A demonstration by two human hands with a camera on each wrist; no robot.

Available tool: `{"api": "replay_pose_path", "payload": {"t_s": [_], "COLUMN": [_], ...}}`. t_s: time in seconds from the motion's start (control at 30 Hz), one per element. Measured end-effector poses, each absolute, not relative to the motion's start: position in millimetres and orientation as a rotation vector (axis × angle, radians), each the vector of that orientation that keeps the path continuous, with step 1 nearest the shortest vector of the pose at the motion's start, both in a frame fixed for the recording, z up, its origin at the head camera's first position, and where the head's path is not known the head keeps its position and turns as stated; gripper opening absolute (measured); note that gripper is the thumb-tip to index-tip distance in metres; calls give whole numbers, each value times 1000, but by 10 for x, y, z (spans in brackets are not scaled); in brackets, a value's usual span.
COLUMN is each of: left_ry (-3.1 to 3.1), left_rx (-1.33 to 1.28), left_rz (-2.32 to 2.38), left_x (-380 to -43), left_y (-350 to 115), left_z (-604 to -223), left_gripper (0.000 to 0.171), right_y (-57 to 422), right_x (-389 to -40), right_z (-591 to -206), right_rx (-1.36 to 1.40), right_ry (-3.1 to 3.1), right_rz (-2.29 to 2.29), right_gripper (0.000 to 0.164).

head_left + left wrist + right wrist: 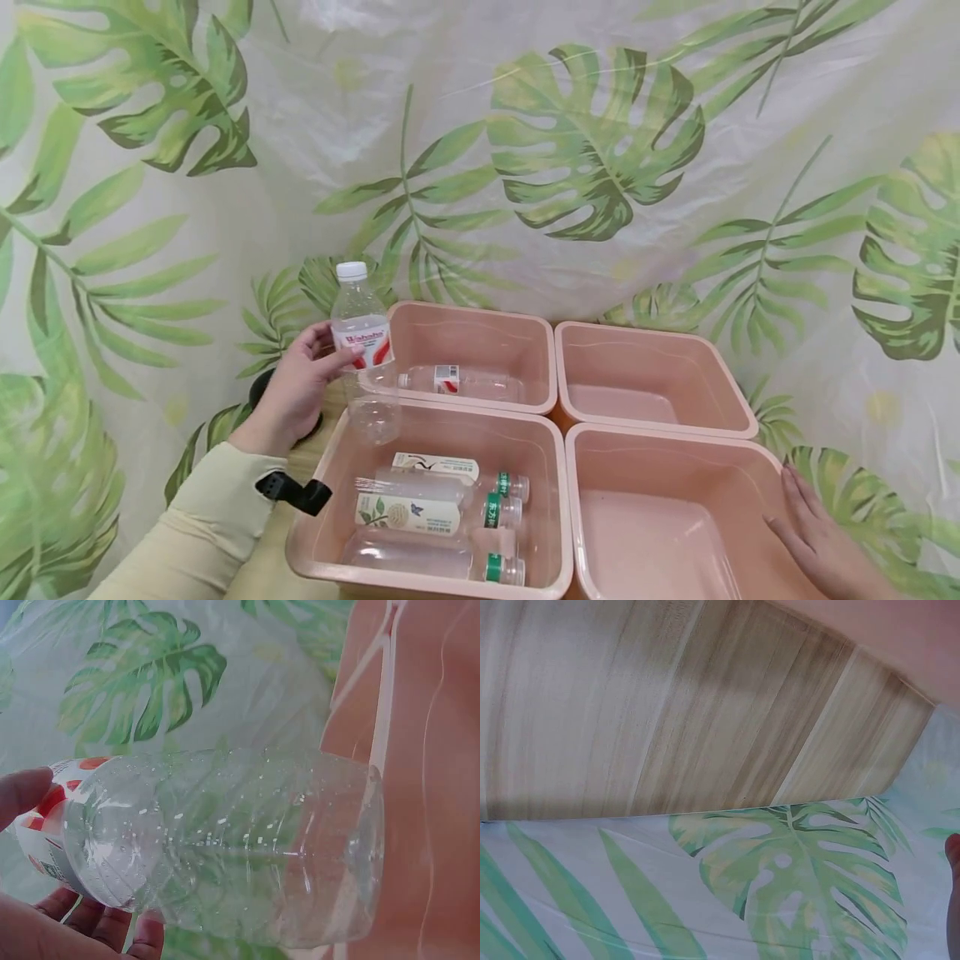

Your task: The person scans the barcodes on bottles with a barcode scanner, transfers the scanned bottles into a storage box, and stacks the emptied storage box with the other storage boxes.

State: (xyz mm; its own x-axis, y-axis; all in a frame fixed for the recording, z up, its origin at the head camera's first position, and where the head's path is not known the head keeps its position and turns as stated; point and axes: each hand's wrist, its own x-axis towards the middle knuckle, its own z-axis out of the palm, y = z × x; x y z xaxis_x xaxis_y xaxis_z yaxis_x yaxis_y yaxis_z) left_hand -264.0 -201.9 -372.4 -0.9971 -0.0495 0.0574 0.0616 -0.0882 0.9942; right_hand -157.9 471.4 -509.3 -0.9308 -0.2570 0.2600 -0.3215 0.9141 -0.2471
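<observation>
My left hand (296, 392) grips a clear plastic water bottle (377, 350) around its red-and-white label, thumb in front. The bottle stands nearly upright, white cap on top, at the left side of the pink bins. In the left wrist view its ribbed bottle body (240, 840) looks see-through, without visible liquid. A similar bottle (480, 385) lies in the back-left bin (474, 312). Several clear bottles with floral labels (408, 512) and green neck bands lie in the front-left bin (564, 500). My right hand (817, 533), fingers extended, rests by the outer rim of the front-right bin (573, 492).
A fourth pink bin (652, 333) stands at the back right, its rim against its neighbours. A wooden tabletop (705, 705) lies under the bins. Behind hangs a leaf-patterned cloth (450, 100). A black object (262, 387) sits partly hidden behind my left wrist.
</observation>
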Motion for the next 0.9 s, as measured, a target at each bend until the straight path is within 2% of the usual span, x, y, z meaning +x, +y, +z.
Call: {"api": "replay_pose_path", "payload": {"t_s": [0.2, 0.43, 0.57, 0.73, 0.9], "left_ry": [-2020, -2171, -2340, -2423, -2523], "left_rx": [104, 263, 293, 358, 341], "left_rz": [-2074, -1773, -1565, -1477, -1228], "left_x": [-2632, -2593, -2568, -2544, -2510], "left_y": [-2301, -2571, -2685, -2780, -2854], "left_z": [-3785, -3869, -3954, -4160, -4427], "left_gripper": [43, 67, 74, 75, 68], "right_y": [4698, 4701, 4701, 4694, 4690], "right_x": [-1572, -1591, -1590, -1589, -1591], "right_z": [-5071, -5067, -5057, -5034, -5024], "right_rx": [409, 409, 416, 400, 402], "right_ry": [-2897, -2864, -2860, -2884, -2912], "right_rz": [461, 465, 471, 476, 470], "right_gripper": [66, 63, 60, 62, 63]}}
